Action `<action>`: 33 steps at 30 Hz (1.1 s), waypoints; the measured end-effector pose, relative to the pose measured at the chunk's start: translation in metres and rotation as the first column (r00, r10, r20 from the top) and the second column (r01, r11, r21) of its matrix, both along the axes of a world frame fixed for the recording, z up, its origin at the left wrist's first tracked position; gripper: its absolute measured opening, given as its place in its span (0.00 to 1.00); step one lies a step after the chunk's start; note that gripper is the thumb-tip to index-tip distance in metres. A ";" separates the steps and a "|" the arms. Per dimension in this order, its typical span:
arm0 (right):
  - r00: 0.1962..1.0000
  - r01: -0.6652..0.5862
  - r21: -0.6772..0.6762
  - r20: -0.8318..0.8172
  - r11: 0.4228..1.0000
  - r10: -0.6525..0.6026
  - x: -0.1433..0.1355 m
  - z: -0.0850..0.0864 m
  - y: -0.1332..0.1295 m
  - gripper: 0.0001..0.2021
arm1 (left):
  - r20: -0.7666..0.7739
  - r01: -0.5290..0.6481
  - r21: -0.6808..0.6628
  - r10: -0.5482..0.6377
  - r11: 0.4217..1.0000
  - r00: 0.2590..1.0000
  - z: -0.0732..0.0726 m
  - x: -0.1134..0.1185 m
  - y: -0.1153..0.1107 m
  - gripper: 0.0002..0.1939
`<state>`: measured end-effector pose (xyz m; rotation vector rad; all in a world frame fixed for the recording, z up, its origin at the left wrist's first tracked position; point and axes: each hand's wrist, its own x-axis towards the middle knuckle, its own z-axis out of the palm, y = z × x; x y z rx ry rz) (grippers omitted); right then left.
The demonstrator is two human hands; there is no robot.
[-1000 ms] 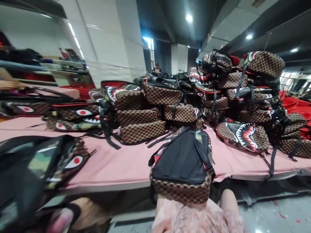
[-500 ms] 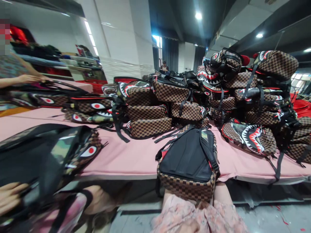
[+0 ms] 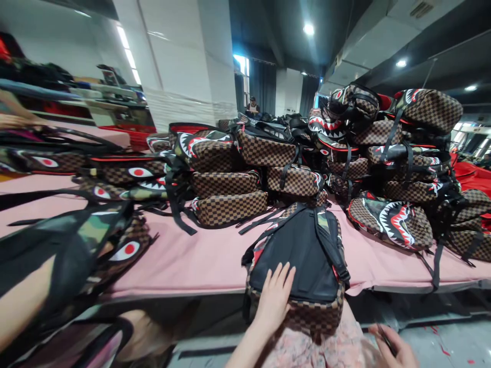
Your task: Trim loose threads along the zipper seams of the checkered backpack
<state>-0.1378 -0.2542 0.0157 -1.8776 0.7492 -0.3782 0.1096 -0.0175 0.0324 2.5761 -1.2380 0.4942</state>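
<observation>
A backpack with a black padded back panel and brown checkered sides lies in front of me, its lower end over my lap and the table's edge. My left hand rests flat on the lower left of that panel, fingers stretched. Off to the right, low and apart from the backpack, my right hand is closed around a small dark slim tool. Its exact kind is too blurred to tell.
Checkered backpacks with shark-mouth prints are stacked along the pink-covered table. One shark-faced backpack lies at right. A co-worker's arm reaches over another backpack at left. Another person's arm shows behind.
My left hand has come up from my lap onto the backpack's panel. My right hand has come into view at lower right with the dark tool. The co-worker's arm has shifted.
</observation>
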 end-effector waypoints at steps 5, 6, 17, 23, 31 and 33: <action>0.998 0.051 0.066 0.038 0.997 -0.053 0.029 -0.002 -0.012 0.29 | -0.022 -0.041 -0.045 0.040 0.998 0.999 -0.041 -0.040 -0.032 0.31; 0.996 0.075 0.054 0.053 0.996 -0.077 0.033 -0.002 -0.013 0.30 | -0.035 -0.050 -0.058 0.048 0.997 0.998 -0.049 -0.052 -0.042 0.30; 0.993 0.109 -0.097 0.047 0.989 -0.105 0.064 0.020 -0.017 0.25 | -0.488 -0.042 -0.537 -0.270 0.842 0.830 0.000 -0.012 -0.041 0.13; 0.984 0.011 -0.337 -0.162 0.941 -0.070 0.089 0.040 -0.009 0.24 | -0.623 -0.333 -0.476 -0.045 0.814 0.781 -0.021 0.088 -0.036 0.13; 0.951 -0.304 -0.555 -0.222 0.774 0.215 0.175 0.078 0.027 0.10 | -0.634 -0.305 -0.465 -0.072 0.831 0.770 -0.025 0.105 -0.055 0.11; 0.939 -0.342 -0.610 -0.251 0.715 0.235 0.196 0.082 0.032 0.09 | -0.624 -0.309 -0.451 -0.049 0.837 0.780 -0.024 0.104 -0.058 0.10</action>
